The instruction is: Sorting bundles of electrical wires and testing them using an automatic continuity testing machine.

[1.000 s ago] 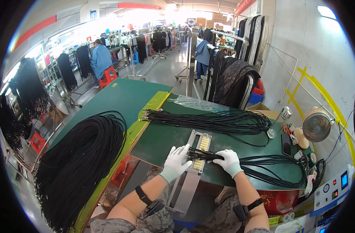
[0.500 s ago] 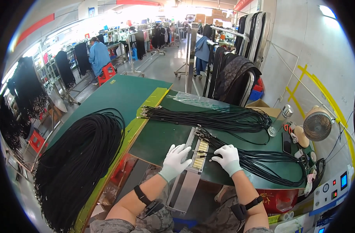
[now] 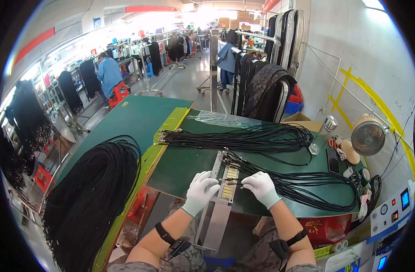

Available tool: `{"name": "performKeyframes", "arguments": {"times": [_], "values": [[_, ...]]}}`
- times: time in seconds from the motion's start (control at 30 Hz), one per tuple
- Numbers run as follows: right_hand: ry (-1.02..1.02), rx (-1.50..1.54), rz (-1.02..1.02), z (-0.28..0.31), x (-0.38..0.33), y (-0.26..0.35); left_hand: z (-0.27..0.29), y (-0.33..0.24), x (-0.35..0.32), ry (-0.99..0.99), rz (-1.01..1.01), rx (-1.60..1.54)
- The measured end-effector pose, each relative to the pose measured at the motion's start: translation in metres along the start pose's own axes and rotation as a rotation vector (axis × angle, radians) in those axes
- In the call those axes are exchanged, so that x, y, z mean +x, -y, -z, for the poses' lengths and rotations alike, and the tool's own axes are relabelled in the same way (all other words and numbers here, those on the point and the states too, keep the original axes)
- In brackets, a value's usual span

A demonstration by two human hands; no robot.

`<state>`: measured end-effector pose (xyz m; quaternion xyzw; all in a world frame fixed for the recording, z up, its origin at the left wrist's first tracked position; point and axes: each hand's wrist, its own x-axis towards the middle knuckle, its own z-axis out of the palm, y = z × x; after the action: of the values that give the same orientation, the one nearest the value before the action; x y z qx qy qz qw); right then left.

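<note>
My left hand (image 3: 201, 191), in a white glove, is closed at the left side of a metal fixture (image 3: 214, 209) with a row of pale yellow slots. Its thumb and finger pinch the end of a thin black cable (image 3: 231, 181) lying across the slots. My right hand (image 3: 261, 187), also gloved, pinches the same cable on the right side of the fixture. The fingertips hide the exact grip points. Behind the right hand, a bundle of black cables (image 3: 307, 186) has its connector ends beside the fixture's upper end.
A second cable bundle (image 3: 243, 138) lies farther back on the green table (image 3: 171, 170). A large black cable heap (image 3: 94, 195) hangs over the left table. At right stand a glass bottle (image 3: 323, 135), a phone (image 3: 333, 161) and a small fan (image 3: 368, 138).
My left hand has gone from spread fingers to a pinch at the cable's end. My right hand has moved slightly left and now pinches the cable over the slots. The view has shifted slightly.
</note>
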<state>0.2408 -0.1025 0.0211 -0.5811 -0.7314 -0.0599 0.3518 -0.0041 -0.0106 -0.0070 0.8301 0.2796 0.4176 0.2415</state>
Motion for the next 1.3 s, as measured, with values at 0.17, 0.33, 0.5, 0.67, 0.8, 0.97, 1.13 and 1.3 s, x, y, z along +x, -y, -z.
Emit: {"name": "performKeyframes", "arguments": {"times": [0.17,0.33,0.5,0.67,0.8,0.97,1.13,1.3], "values": [[0.072,0.025,0.045,-0.008,-0.003,0.0,-0.001,0.004,0.001,-0.012,-0.017,-0.152],[0.075,0.009,0.042,-0.007,0.002,0.002,-0.001,-0.001,0.005,0.023,-0.107,-0.038],[0.015,0.132,0.112,-0.012,0.009,0.031,0.003,-0.007,0.004,0.059,-0.128,-0.128],[0.174,0.234,-0.01,-0.019,-0.001,0.049,0.007,-0.016,-0.003,0.116,-0.174,-0.166],[0.201,0.252,-0.067,-0.01,-0.002,0.016,0.005,-0.005,-0.003,0.029,-0.049,-0.245],[0.101,0.397,-0.004,-0.008,0.013,0.041,0.008,-0.01,0.008,0.052,-0.126,-0.173],[0.098,0.249,-0.04,-0.026,0.012,0.047,0.01,-0.006,0.012,0.126,-0.136,-0.175],[0.158,0.304,-0.088,-0.034,0.007,0.05,0.007,-0.011,0.008,0.103,-0.132,-0.147]]}}
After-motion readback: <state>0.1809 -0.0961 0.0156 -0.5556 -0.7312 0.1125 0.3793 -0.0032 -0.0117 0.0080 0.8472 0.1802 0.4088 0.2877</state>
